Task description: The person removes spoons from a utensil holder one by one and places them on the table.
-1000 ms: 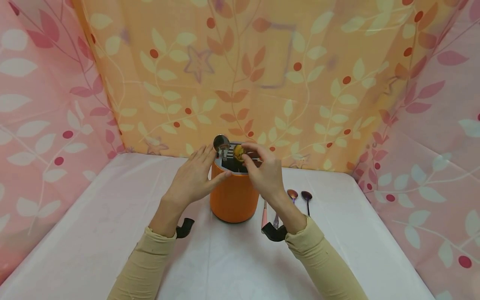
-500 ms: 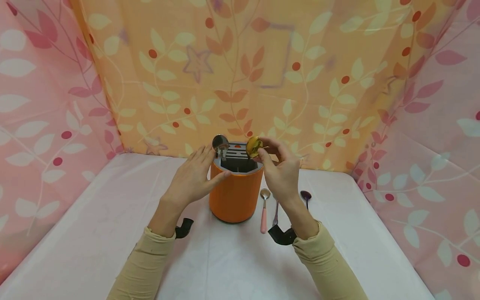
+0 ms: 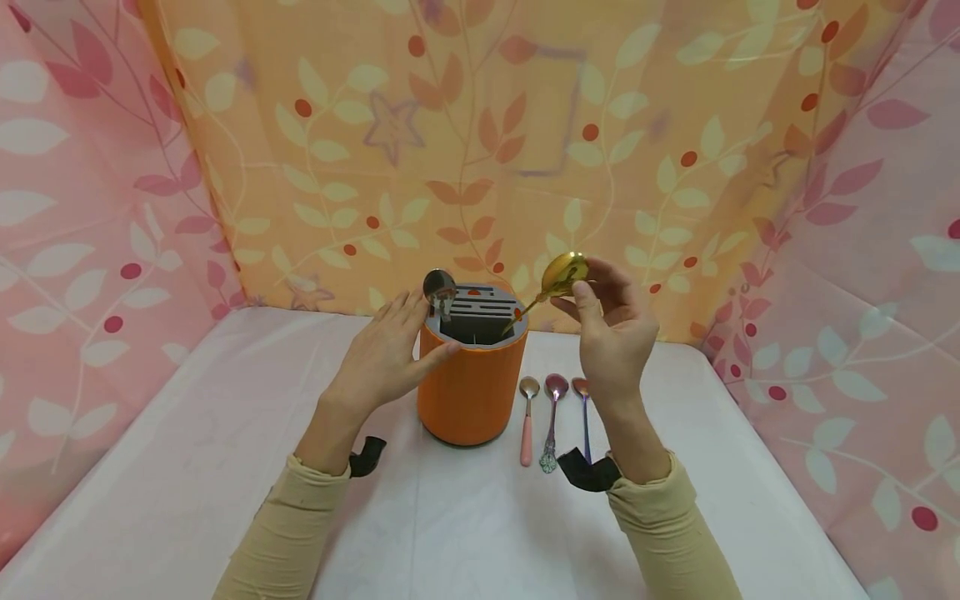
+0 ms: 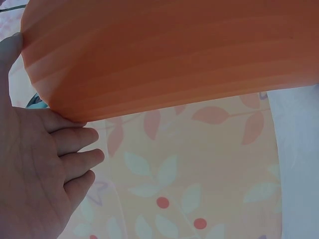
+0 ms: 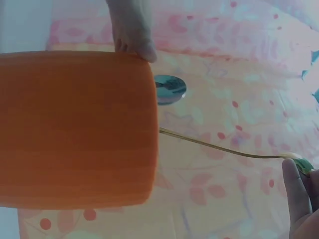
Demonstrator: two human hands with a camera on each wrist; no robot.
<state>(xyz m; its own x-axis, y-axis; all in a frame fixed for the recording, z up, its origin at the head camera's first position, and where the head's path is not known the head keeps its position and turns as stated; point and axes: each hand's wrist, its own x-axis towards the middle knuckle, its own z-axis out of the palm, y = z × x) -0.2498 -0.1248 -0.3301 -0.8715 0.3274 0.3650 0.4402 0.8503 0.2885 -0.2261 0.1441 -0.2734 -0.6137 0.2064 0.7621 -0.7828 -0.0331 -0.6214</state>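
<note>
An orange utensil holder [image 3: 471, 396] with a grey slotted top stands upright on the table. My left hand [image 3: 382, 354] rests against its left side near the rim, fingers straight and thumb over the front edge; the left wrist view shows the fingers [image 4: 75, 142] along the wall. A silver spoon [image 3: 438, 283] sticks up at the holder's left. My right hand [image 3: 618, 333] pinches a gold spoon [image 3: 562, 275] by its bowl, up and to the right of the holder. The spoon slants, its handle [image 5: 219, 147] running down into the holder's opening, where the lower end is hidden.
Right of the holder lie a pink-handled spoon [image 3: 527, 425], a purplish spoon with an ornate handle [image 3: 553, 417] and a blue-handled spoon [image 3: 585, 425], partly behind the right wrist. The white tablecloth [image 3: 450, 525] is bordered by patterned curtains [image 3: 480, 125].
My right hand has moved right and up from over the holder, drawing the gold spoon partly out so that more of its handle shows. The left hand has stayed at the holder's side.
</note>
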